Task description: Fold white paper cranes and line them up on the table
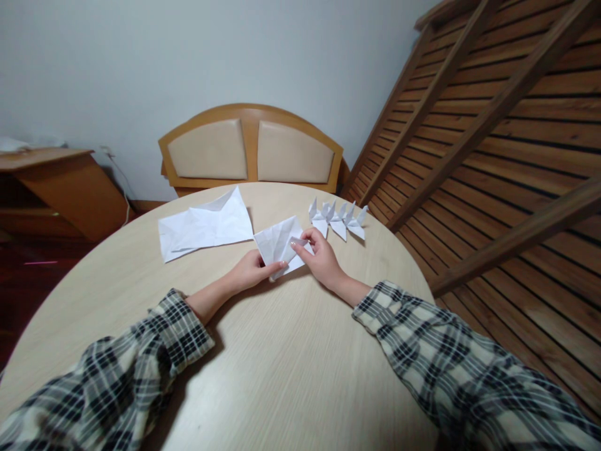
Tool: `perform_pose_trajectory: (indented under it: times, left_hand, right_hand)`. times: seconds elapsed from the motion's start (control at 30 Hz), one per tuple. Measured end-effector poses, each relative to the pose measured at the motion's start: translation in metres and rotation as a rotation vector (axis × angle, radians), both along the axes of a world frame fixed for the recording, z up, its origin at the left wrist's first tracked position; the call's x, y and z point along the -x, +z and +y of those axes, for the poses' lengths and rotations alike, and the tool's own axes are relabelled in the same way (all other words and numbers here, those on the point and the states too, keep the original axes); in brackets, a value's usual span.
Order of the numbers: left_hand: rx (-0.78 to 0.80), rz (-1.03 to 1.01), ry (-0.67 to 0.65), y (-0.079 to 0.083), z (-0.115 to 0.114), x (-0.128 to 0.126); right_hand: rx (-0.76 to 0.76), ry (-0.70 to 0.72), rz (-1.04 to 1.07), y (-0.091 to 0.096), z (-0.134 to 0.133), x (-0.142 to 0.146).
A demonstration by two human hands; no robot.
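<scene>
A creased, partly folded sheet of white paper (277, 241) is held between both hands above the round table. My left hand (251, 270) grips its lower left edge, the thumb on top and the fingers mostly hidden beneath. On the right side, my right hand (320, 258) pinches the paper, its thumb and forefinger pressed at a fold. Just beyond that hand, several folded paper cranes (338, 219) stand in a close row. To the left lies a stack of loose white paper (206, 222) with creases and a raised corner.
The round pale wooden table (277, 376) fills the foreground. Behind it stands a wooden headboard (253, 144) with cream panels against the wall. Slatted wood (493, 156) slopes along the right. A wooden desk (61, 181) and a white cable (126, 194) are at the far left.
</scene>
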State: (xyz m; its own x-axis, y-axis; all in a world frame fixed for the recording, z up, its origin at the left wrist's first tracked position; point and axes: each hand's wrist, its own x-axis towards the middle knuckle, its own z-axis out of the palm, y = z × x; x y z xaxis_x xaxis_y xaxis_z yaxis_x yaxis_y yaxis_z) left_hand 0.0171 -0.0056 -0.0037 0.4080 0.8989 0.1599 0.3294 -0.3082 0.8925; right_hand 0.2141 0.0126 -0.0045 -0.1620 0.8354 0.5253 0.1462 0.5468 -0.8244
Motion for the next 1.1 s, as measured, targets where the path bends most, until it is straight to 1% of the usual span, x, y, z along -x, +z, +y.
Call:
perform_pose_trajectory:
  times: [0.13,0.4,0.6,0.73,0.8,0.93,1.1]
  left_hand:
    - [0.005,0.004,-0.002,0.0003,-0.0009,-0.0001]
    - [-0.037,0.015,-0.011,-0.0015,-0.0011,0.0011]
    - [-0.045,0.019,-0.012,-0.0053,0.0007,0.0026]
    - [-0.059,-0.011,-0.038,-0.0061,0.0007,0.0029]
    - [-0.062,-0.010,-0.037,-0.0047,-0.0003,0.0023]
    - [-0.073,0.039,-0.009,-0.0021,-0.0018,0.0014]
    - [-0.082,0.067,-0.010,-0.0028,-0.0011,0.0023]
  right_hand:
    - [0.008,0.008,0.013,-0.0004,0.0003,-0.0001]
    - [0.021,0.035,0.053,-0.0010,-0.0004,0.0007]
    - [0.134,0.104,0.119,-0.0018,-0.0014,0.0011]
    - [0.130,0.132,0.135,-0.0003,-0.0010,0.0014]
    - [0.115,0.120,0.102,0.0007,-0.0008,0.0010]
    - [0.086,0.046,0.018,0.0011,-0.0004,-0.0005]
    - [0.049,0.009,-0.034,0.0005,0.0000,-0.0016]
